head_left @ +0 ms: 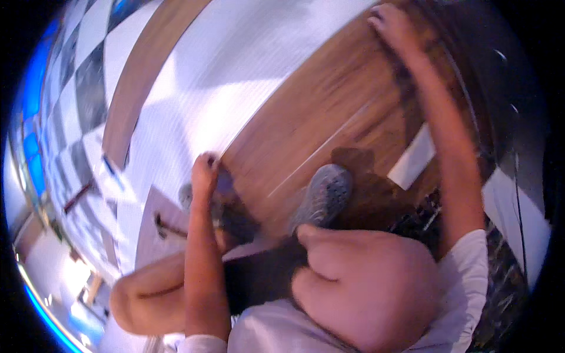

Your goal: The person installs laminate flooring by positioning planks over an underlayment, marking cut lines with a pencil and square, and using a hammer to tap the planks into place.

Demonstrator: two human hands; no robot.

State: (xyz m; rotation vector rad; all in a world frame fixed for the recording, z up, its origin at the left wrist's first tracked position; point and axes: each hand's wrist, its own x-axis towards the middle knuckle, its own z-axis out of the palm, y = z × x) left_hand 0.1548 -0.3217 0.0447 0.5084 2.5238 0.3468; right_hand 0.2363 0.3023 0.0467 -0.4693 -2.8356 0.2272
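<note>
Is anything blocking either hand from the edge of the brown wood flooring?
Nothing visible: the left hand is at the near corner of the brown wood flooring, the right hand at its far end.

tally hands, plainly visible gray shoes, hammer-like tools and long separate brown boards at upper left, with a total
Hands: 2 (left hand, right hand)
Gray shoe: 1; another gray shape is mostly hidden
Hammer-like tool: 1
Separate brown board: 1
Total: 5

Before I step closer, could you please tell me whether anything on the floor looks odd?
Yes: a pale rectangular patch stands out against the brown boards, beside the right forearm, and a thin pale line runs along them. Whether either is a gap, I can't tell.
</note>
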